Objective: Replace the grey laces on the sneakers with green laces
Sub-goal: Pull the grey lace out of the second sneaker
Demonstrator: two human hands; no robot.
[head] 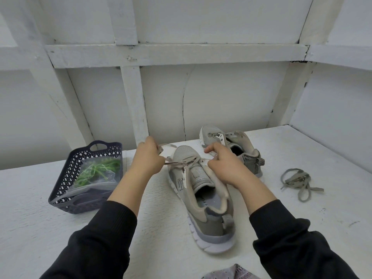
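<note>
A grey sneaker (205, 200) lies in the middle of the white table, toe pointing away from me. Its grey lace (192, 159) runs only through the eyelets near the toe. My left hand (148, 158) is closed on the lace's left end, pulled out to the left of the toe. My right hand (225, 164) pinches the lace at the right eyelets. A second grey sneaker (239, 146) with no lace lies behind, to the right. A loose grey lace (298, 182) lies coiled at the right. Green laces (98, 171) sit in a clear bag.
The bag rests in a dark purple lattice basket (66, 178) at the left of the table. A white panelled wall (221, 93) rises right behind the table. A piece of patterned cloth (231, 272) shows at the bottom edge.
</note>
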